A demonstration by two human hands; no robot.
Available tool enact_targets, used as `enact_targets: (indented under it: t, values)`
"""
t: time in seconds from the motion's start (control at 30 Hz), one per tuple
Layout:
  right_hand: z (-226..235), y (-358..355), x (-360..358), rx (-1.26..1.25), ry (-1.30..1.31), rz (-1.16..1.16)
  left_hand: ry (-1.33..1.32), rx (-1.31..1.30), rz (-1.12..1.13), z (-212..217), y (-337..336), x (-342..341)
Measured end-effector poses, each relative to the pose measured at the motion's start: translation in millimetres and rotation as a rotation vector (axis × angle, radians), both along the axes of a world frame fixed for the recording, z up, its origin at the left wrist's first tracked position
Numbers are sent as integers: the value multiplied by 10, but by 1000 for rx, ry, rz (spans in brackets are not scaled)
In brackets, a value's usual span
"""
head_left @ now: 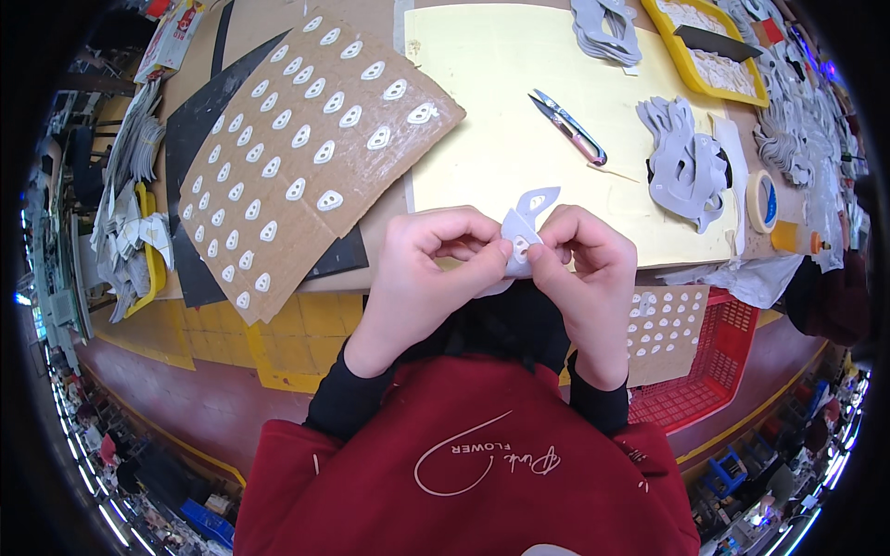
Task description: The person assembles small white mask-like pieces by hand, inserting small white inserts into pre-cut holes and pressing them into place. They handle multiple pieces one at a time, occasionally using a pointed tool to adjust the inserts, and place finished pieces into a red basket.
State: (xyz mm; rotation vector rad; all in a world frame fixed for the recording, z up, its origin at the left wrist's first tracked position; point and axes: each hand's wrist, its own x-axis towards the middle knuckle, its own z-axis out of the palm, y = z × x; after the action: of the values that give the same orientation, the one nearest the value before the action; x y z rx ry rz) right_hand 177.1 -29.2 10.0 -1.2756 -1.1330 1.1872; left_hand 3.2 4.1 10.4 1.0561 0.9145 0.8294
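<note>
Both hands pinch one small grey cut-out piece [537,201] at the near edge of the table. A white rounded patch with holes shows on it between my thumbs. My left hand [436,269] is closed on its left side, thumb against the patch. My right hand [589,273] closes on its right side, thumb pressing near the patch. Beyond my hands, thread snips [567,128] lie on the pale yellow sheet [473,102]. To the left is a brown cardboard sheet [306,190] bearing rows of similar white patches.
Grey cut-out pieces [686,167] are piled at the right, with another stack [607,32] farther back. A yellow tray [762,97] holds white pieces. Tape [762,201] and an orange bottle [795,238] stand at the right edge. Below the table is a red basket [714,371].
</note>
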Motion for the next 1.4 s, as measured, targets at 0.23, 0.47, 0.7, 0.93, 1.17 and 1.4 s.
enact_targets:
  t: [0.23,0.47,0.7,0.93,1.17,1.4]
  values:
    - [42,10,35,38,-15,11,89,245,-85,41,80,-11]
    - [2,23,11,65,-59,15,106,269,1,-20,48,61]
    - [-31,28,-21,37,-45,-50,-21,65,93,-67,19,55]
    - [-62,-24,-26,-34,193,-92,45,209,94,-30,-11,113]
    - [-64,-65,-104,3,134,-115,73,153,102,-31,-14,81]
    - [-48,-41,-147,15,14,-117,119,182,197,-89,-37,128]
